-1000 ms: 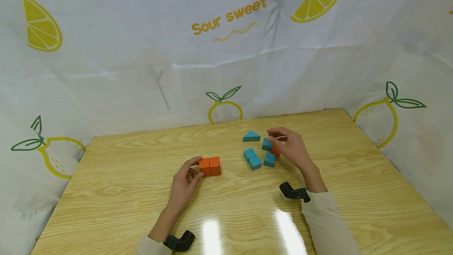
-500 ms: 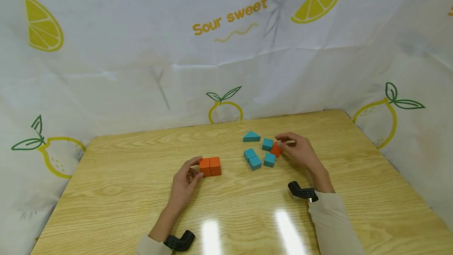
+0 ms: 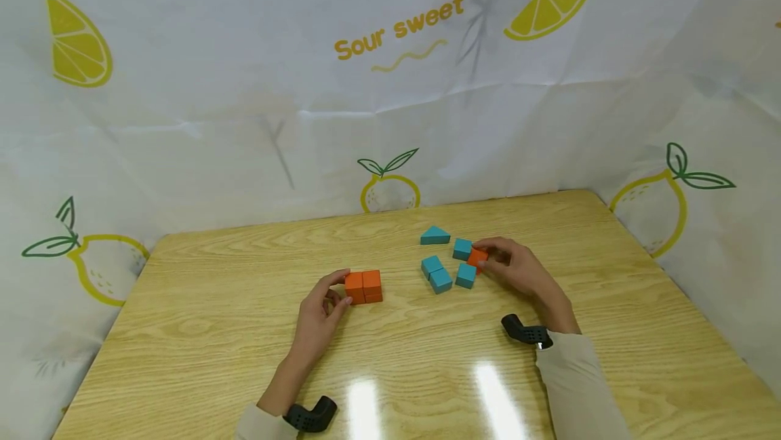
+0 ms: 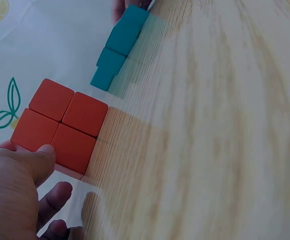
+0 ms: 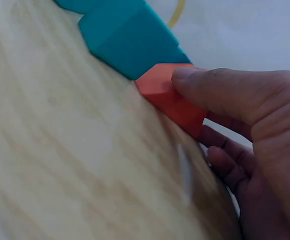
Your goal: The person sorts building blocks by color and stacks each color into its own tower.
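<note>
My left hand point(image 3: 318, 314) holds the left side of a stack of orange cubes point(image 3: 371, 282), thumb at the front and a finger at the back. In the left wrist view the orange cubes point(image 4: 79, 115) show as a two-by-two square, standing on the table. My right hand point(image 3: 520, 269) pinches a single orange cube point(image 3: 476, 259) between thumb and fingers. That cube sits right by two blue cubes, one behind it point(image 3: 462, 248) and one in front point(image 3: 466, 276). In the right wrist view the thumb point(image 5: 210, 85) lies on the orange cube point(image 5: 177, 97).
Two more blue cubes point(image 3: 436, 274) lie side by side between the hands. A blue triangular block point(image 3: 435, 236) lies farther back. The wooden table point(image 3: 244, 345) ends at a white cloth point(image 3: 256, 175) printed with lemons. A black wrist camera point(image 3: 526, 331) sits on the right wrist.
My right hand has moved right from the rear blue cube to the single orange cube and now grips it. The left hand stays on the orange stack.
</note>
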`<state>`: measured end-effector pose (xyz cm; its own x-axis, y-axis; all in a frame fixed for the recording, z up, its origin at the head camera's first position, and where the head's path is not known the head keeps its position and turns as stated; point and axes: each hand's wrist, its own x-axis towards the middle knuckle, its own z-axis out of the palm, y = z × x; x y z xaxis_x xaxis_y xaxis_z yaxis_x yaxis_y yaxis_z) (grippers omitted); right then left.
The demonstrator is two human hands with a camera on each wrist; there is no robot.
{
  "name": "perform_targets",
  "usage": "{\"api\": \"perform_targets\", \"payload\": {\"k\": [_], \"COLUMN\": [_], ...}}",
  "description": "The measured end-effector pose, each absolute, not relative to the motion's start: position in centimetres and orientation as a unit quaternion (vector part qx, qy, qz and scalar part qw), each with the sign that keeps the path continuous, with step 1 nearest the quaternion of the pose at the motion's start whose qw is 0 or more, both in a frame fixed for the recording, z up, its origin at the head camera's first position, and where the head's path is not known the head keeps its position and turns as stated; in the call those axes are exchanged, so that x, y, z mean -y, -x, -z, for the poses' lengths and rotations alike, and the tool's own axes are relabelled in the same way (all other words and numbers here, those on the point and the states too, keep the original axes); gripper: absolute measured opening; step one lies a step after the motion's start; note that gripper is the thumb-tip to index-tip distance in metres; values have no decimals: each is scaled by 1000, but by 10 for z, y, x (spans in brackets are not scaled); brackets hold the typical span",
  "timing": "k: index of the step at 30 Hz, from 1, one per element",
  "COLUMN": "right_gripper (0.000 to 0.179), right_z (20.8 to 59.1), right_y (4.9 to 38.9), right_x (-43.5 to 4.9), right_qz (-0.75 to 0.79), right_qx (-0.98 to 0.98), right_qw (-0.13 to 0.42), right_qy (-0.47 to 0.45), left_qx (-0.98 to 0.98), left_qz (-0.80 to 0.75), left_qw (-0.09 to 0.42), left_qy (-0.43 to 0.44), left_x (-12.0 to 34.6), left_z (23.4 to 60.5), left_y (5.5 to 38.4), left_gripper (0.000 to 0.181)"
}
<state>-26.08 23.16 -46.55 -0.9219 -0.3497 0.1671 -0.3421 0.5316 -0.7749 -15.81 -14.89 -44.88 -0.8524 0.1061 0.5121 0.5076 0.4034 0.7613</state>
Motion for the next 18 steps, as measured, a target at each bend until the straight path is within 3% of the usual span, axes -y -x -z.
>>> {"api": "perform_targets", "payload": {"k": [18], "right_gripper": [38], "right_z": [475], "right_y": [258], "right_x": [-228], "right_qz": [410], "right_qx": [-885], "right_qw": [-52], "right_qy": [212], "left_qx": [814], "left_qz": [513], "left_qw": [193], "left_qy": [190], "left_x": [150], "left_z": [450], "left_y": [158], "left_gripper": [46]}}
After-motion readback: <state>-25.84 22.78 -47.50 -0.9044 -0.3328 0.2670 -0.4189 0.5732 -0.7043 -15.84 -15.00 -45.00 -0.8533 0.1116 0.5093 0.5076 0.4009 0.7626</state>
